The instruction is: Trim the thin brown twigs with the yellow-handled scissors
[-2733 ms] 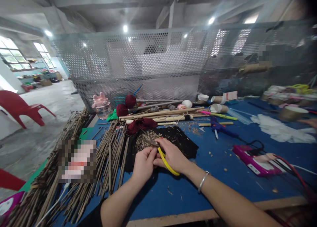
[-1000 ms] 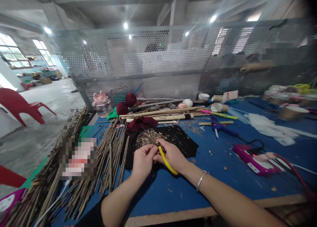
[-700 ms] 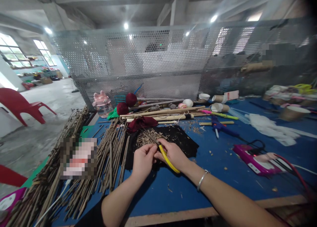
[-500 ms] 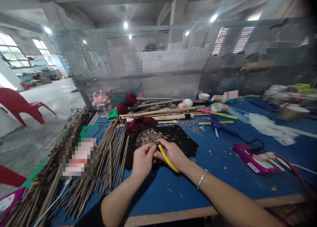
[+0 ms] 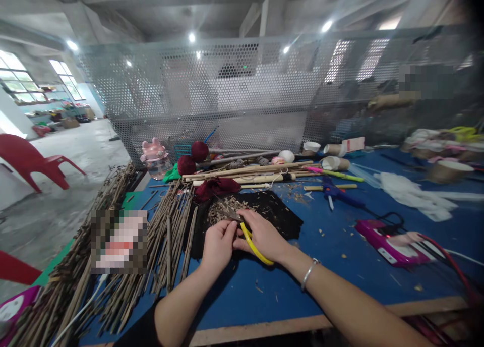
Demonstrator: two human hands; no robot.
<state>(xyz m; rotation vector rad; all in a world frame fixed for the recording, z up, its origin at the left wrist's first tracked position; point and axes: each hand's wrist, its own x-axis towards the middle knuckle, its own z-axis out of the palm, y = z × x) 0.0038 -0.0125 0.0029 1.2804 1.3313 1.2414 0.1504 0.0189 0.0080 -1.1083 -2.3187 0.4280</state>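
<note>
My right hand [image 5: 260, 233] is closed round yellow-handled scissors [image 5: 257, 251], whose dark blades point away and to the left. Close beside it, my left hand [image 5: 219, 243] pinches with thumb and fingers together near the blades; what it holds is too small and hidden to make out. Beyond both hands lies a heap of small wood-coloured clippings [image 5: 227, 209] on a black cloth [image 5: 280, 213]. A dark red cloth [image 5: 217, 187] sits at the far edge of the heap. Long thin brown sticks [image 5: 162, 246] lie to the left of my left hand.
A blue glue gun [image 5: 336, 193] and a magenta power strip [image 5: 389, 243] with cables are on the right of the blue table [image 5: 302, 296]. Bamboo sticks [image 5: 249, 173], dark red balls [image 5: 199, 151] and paper cups [image 5: 335, 164] line the back, before a perforated metal screen [image 5: 227, 95].
The scissors have turned slightly in my right hand, their handles looking wider apart now. My left hand stays almost in the same place.
</note>
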